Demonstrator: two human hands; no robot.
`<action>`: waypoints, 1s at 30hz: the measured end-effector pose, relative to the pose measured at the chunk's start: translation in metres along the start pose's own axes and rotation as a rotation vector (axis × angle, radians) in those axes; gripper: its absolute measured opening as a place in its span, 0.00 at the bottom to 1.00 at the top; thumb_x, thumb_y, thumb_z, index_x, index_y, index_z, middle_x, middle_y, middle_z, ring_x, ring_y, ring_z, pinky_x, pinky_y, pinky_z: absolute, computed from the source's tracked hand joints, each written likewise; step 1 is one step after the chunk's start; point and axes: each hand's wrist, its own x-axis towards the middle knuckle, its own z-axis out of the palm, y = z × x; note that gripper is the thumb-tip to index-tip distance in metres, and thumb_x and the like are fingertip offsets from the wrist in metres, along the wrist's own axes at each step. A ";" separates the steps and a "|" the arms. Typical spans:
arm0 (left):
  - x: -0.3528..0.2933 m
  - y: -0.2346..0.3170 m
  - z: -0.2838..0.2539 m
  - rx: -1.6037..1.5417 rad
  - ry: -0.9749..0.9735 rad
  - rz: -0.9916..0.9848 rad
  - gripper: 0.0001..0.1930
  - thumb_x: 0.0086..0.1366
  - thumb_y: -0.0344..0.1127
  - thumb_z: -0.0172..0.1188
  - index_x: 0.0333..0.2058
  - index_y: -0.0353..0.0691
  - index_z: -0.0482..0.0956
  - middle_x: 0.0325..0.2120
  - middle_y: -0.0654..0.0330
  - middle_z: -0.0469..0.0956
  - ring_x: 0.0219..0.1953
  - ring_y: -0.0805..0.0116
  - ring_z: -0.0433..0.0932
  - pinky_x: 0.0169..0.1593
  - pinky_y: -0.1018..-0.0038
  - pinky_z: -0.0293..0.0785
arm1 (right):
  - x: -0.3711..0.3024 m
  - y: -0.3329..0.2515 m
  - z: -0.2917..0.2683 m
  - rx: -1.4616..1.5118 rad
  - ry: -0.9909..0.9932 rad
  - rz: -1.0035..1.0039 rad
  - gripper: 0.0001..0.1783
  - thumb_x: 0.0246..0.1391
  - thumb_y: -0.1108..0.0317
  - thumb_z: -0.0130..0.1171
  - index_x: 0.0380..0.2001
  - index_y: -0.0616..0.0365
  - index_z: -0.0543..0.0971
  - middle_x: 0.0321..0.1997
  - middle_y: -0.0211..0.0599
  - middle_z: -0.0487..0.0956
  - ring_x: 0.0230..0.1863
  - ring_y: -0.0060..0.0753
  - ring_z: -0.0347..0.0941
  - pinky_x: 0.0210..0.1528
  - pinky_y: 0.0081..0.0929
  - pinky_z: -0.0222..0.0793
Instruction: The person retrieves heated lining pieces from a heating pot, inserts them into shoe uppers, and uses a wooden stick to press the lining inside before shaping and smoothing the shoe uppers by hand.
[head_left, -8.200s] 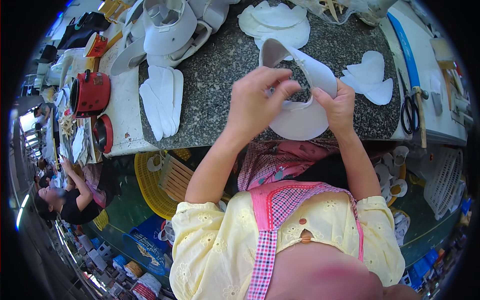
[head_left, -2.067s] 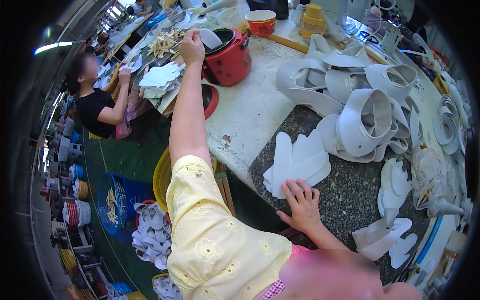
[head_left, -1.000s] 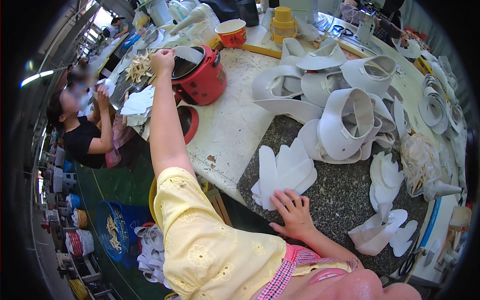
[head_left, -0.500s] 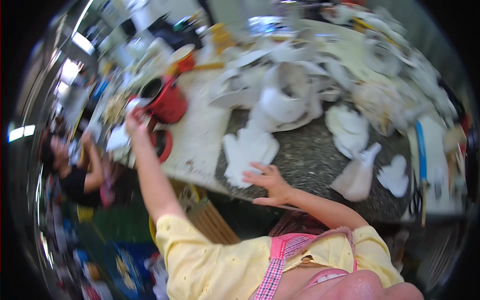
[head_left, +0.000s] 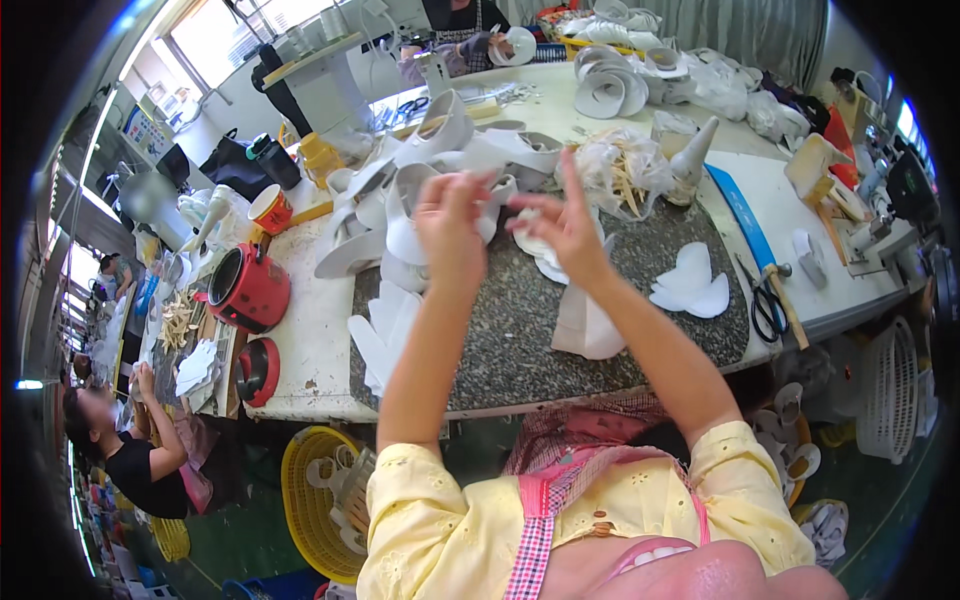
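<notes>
Both my hands are raised over the dark speckled slab (head_left: 520,370), in front of a pile of curved white pieces (head_left: 405,235). My left hand (head_left: 452,222) is closed, its fingertips drawn together and smeared by motion; what they hold, if anything, I cannot make out. Just to its right, my right hand (head_left: 570,232) has its index finger stretched up and the other fingers apart. Behind that hand, flat white cut pieces (head_left: 552,262) are partly hidden. More flat white pieces lie by my left forearm (head_left: 385,325) and at the slab's right (head_left: 692,282). A pale folded piece (head_left: 588,322) lies beside my right forearm.
At the left stand a red pot (head_left: 250,290) and a red-rimmed lid (head_left: 258,370). A clear bag of pale strips (head_left: 625,172), a white cone (head_left: 694,150), a long blue strip (head_left: 738,210) and scissors (head_left: 768,308) lie right. Other people work at left (head_left: 150,465) and far side (head_left: 465,45).
My left hand has come from beside the red pot to the middle, above the slab. My right hand has risen from the slab's front edge to beside it. The view has shifted right.
</notes>
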 end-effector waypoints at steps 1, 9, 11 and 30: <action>-0.012 -0.013 0.013 -0.033 0.000 -0.058 0.03 0.56 0.30 0.56 0.27 0.39 0.72 0.26 0.59 0.78 0.24 0.80 0.72 0.25 0.86 0.60 | 0.008 -0.005 -0.013 0.007 0.006 0.013 0.41 0.46 0.80 0.50 0.61 0.52 0.43 0.38 0.45 0.74 0.34 0.22 0.72 0.38 0.18 0.67; -0.073 -0.065 0.068 -0.166 0.128 -0.436 0.07 0.54 0.34 0.55 0.30 0.39 0.71 0.33 0.55 0.77 0.28 0.75 0.72 0.32 0.80 0.65 | 0.007 -0.019 -0.106 -1.153 0.287 -0.545 0.22 0.32 0.76 0.60 0.37 0.49 0.78 0.40 0.37 0.72 0.41 0.39 0.69 0.42 0.27 0.64; -0.085 -0.064 0.073 -0.177 0.157 -0.517 0.06 0.56 0.33 0.54 0.30 0.39 0.71 0.32 0.57 0.77 0.27 0.76 0.72 0.30 0.82 0.65 | -0.004 -0.020 -0.111 -1.156 0.244 -0.524 0.20 0.31 0.76 0.60 0.34 0.48 0.79 0.41 0.37 0.72 0.41 0.39 0.69 0.42 0.27 0.64; -0.110 -0.075 -0.019 0.540 -0.524 -0.751 0.18 0.46 0.24 0.64 0.39 0.33 0.73 0.35 0.60 0.77 0.38 0.72 0.75 0.43 0.75 0.72 | -0.137 -0.015 -0.150 -0.322 0.154 0.119 0.16 0.34 0.86 0.59 0.33 0.66 0.73 0.40 0.33 0.63 0.42 0.26 0.66 0.43 0.19 0.61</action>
